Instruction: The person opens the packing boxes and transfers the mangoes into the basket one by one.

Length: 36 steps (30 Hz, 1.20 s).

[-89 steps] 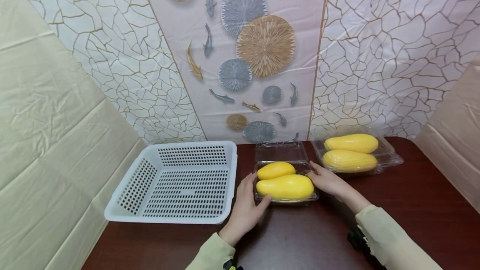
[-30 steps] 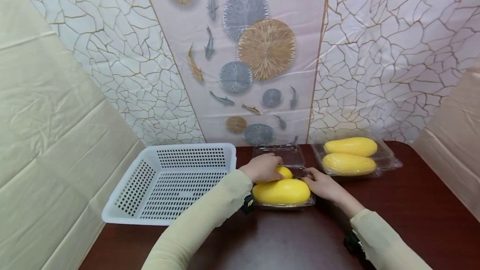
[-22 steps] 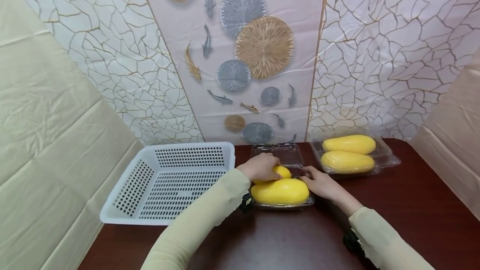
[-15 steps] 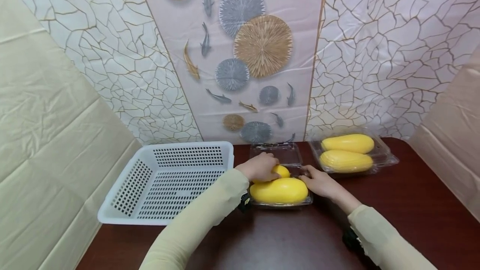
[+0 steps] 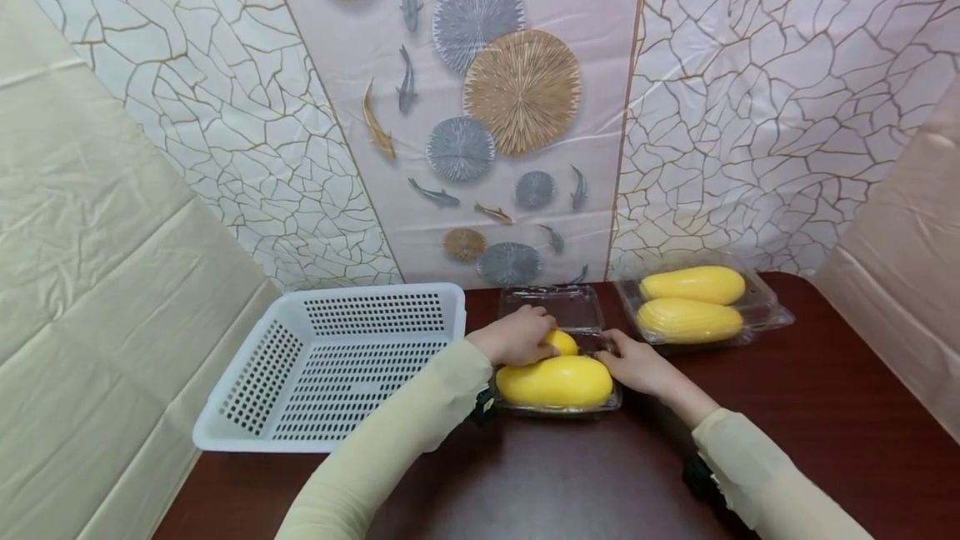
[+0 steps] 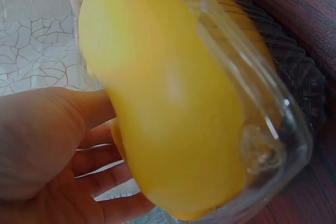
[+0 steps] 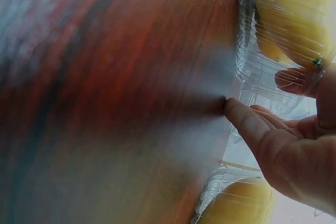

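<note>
Two yellow mangoes lie in an opened clear plastic clamshell box, the front mango (image 5: 555, 382) larger in view and the rear mango (image 5: 562, 343) partly covered by my left hand (image 5: 517, 335). That hand reaches over from the left and grips the rear mango, thumb toward the front one. In the left wrist view the front mango (image 6: 168, 98) fills the middle, hiding what the fingertips touch. My right hand (image 5: 637, 363) holds the right wall of the clamshell box (image 5: 600, 408). Its thumb overlaps the plastic in the right wrist view, fingers (image 7: 252, 124) low by the table.
A white perforated plastic basket (image 5: 360, 394) stands to the left, with nothing in it. At the back right, a closed clear box (image 5: 765, 307) holds two more mangoes (image 5: 693, 283). The opened box's lid (image 5: 555, 307) leans back toward the patterned wall (image 5: 517, 107).
Three seconds ago my left hand was at the box's left side; it has since moved over the box onto the rear mango. Over the last second both hands have hardly moved.
</note>
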### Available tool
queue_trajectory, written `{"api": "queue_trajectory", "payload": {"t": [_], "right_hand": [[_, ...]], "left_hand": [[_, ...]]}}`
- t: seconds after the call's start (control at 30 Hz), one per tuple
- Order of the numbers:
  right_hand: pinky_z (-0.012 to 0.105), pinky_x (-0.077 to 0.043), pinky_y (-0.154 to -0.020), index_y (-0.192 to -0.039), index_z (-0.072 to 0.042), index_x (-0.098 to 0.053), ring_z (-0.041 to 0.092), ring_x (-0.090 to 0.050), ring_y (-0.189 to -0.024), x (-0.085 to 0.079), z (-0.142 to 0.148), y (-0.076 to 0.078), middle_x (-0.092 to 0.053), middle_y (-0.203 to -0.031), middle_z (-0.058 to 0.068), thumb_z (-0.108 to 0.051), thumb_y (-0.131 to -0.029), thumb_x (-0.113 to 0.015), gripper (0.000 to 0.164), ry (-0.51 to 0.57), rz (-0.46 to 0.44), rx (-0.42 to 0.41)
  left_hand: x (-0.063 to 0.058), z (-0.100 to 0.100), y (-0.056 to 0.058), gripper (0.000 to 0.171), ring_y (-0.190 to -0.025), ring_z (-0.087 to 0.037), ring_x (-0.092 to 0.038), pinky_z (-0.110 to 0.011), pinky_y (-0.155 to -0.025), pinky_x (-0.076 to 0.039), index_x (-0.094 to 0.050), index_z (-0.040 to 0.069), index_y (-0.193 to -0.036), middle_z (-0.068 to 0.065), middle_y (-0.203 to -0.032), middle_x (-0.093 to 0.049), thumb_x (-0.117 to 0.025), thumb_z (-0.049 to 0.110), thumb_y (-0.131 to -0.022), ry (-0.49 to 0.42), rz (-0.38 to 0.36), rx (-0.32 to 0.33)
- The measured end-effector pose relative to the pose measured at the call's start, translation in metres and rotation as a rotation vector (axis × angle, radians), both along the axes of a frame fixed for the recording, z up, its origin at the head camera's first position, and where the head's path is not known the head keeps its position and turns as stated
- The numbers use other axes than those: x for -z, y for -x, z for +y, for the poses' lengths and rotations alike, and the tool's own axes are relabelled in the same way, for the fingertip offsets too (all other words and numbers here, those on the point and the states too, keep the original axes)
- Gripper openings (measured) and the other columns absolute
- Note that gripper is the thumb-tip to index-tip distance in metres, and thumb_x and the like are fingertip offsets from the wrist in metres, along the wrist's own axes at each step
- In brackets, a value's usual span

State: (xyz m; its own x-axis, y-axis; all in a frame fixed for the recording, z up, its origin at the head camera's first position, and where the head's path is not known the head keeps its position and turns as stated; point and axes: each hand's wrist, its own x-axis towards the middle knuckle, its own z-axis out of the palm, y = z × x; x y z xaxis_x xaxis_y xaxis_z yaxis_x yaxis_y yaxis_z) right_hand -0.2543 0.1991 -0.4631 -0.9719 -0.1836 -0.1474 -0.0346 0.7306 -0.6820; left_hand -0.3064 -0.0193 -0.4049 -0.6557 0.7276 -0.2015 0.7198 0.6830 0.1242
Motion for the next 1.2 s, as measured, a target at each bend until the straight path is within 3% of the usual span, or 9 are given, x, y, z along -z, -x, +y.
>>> {"api": "queue_trajectory", "payload": {"t": [0.13, 0.23, 0.4, 0.57, 0.93, 1.07, 1.2], "right_hand": [[0.056, -0.049, -0.092, -0.142, 0.010, -0.043, 0.046, -0.056, -0.119, -0.0020, -0.0002, -0.0009, -0.056, -0.131, 0.033, -0.026, -0.104, -0.051, 0.053, -0.013, 0.002, -0.005], [0.056, -0.049, -0.092, -0.143, 0.010, -0.043, 0.046, -0.056, -0.119, -0.0037, 0.0001, -0.0013, -0.057, -0.131, 0.032, -0.026, -0.104, -0.052, 0.054, -0.013, 0.006, -0.003], [0.053, -0.050, -0.088, -0.143, 0.008, -0.044, 0.039, -0.060, -0.112, -0.0043, 0.0008, -0.0010, -0.061, -0.126, 0.028, -0.027, -0.104, -0.052, 0.053, -0.010, 0.016, 0.005], [0.056, -0.049, -0.092, -0.143, 0.008, -0.044, 0.046, -0.056, -0.120, -0.0040, 0.0002, -0.0011, -0.057, -0.131, 0.032, -0.028, -0.104, -0.052, 0.054, -0.011, 0.015, 0.012], [0.051, -0.051, -0.083, -0.140, 0.011, -0.044, 0.037, -0.062, -0.105, -0.0033, -0.0019, -0.0024, -0.062, -0.123, 0.028, -0.029, -0.104, -0.052, 0.055, -0.047, 0.016, 0.006], [0.047, -0.050, -0.078, -0.137, 0.011, -0.046, 0.033, -0.062, -0.097, -0.0033, -0.0023, -0.0029, -0.064, -0.117, 0.026, -0.031, -0.105, -0.052, 0.053, -0.054, 0.024, 0.009], [0.047, -0.050, -0.078, -0.137, 0.012, -0.044, 0.032, -0.061, -0.097, -0.0034, -0.0018, -0.0036, -0.063, -0.119, 0.027, -0.031, -0.106, -0.049, 0.054, -0.048, 0.014, 0.013]], "left_hand": [[0.0008, -0.0040, -0.0004, 0.042, -0.102, -0.018, -0.053, -0.029, -0.086, -0.046, -0.064, 0.011, -0.133, -0.005, -0.116, -0.057, -0.061, 0.039, -0.101, -0.052, -0.017, -0.046], [-0.0005, -0.0062, -0.0011, 0.044, -0.101, -0.017, -0.056, -0.030, -0.088, -0.048, -0.063, 0.015, -0.135, -0.006, -0.118, -0.058, -0.062, 0.042, -0.100, -0.066, -0.032, -0.087], [-0.0044, -0.0067, -0.0035, 0.050, -0.101, -0.018, -0.059, -0.033, -0.090, -0.050, -0.059, 0.014, -0.137, -0.008, -0.125, -0.059, -0.060, 0.047, -0.100, -0.026, -0.039, -0.144], [-0.0058, -0.0052, -0.0067, 0.052, -0.099, -0.018, -0.059, -0.034, -0.087, -0.051, -0.056, 0.013, -0.140, -0.010, -0.127, -0.057, -0.058, 0.047, -0.101, -0.003, -0.056, -0.180], [-0.0064, -0.0047, -0.0076, 0.052, -0.101, -0.019, -0.059, -0.034, -0.088, -0.050, -0.052, 0.013, -0.142, -0.012, -0.130, -0.052, -0.058, 0.045, -0.101, -0.007, -0.130, -0.183], [-0.0033, -0.0046, -0.0069, 0.052, -0.107, -0.019, -0.059, -0.033, -0.093, -0.049, -0.053, 0.013, -0.142, -0.010, -0.131, -0.053, -0.059, 0.045, -0.101, -0.025, -0.107, -0.156], [0.0030, -0.0053, -0.0082, 0.050, -0.103, -0.019, -0.062, -0.032, -0.089, -0.051, -0.055, 0.013, -0.142, -0.010, -0.130, -0.053, -0.058, 0.043, -0.102, -0.054, -0.075, -0.135]]}}
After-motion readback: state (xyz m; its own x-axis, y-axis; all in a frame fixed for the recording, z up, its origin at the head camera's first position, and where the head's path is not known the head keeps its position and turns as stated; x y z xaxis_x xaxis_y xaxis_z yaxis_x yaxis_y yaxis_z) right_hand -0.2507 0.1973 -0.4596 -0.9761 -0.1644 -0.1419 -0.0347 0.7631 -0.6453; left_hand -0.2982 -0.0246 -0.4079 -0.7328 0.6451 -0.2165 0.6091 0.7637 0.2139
